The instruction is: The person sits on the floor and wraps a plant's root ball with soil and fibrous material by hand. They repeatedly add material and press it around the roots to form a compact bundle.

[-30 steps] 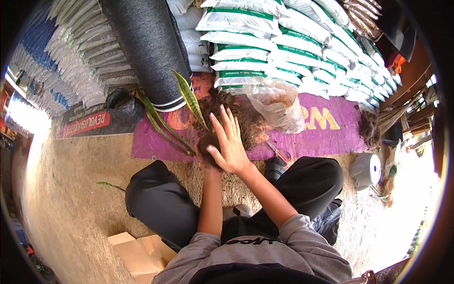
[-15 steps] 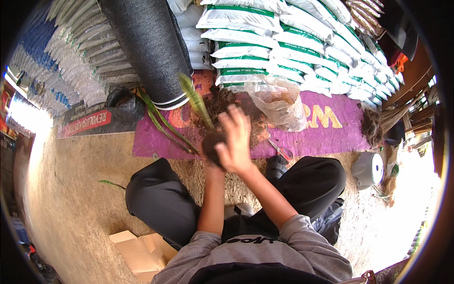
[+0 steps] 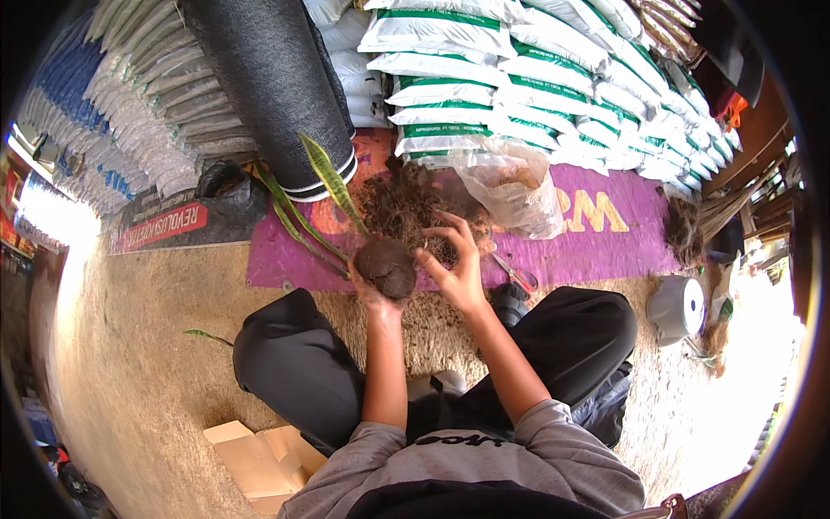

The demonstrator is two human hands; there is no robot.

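Note:
My left hand (image 3: 377, 298) cups a round, dark ball of soil (image 3: 386, 267) from below and from the left. Out of the ball's upper left side rises a snake plant leaf (image 3: 331, 184), green with yellow edges. My right hand (image 3: 460, 272) is just right of the ball, fingers curved and spread, with nothing in it. Its thumb comes close to the ball; whether they touch I cannot tell. Beyond both hands is a heap of brown fibrous roots and soil (image 3: 398, 201). More long snake plant leaves (image 3: 290, 216) lie to the left of the ball.
Scissors (image 3: 524, 278) with red handles lie right of my hands on a purple banner (image 3: 622, 246). A clear plastic bag (image 3: 527, 195) with brown material stands behind. Stacked white-and-green sacks (image 3: 450, 91) and a black roll (image 3: 268, 95) line the back. Flattened cardboard (image 3: 255, 458) lies lower left.
My right hand has drawn off the soil ball to the right, and its fingers have spread. The ball now faces up in my left hand, and the leaf leans further left.

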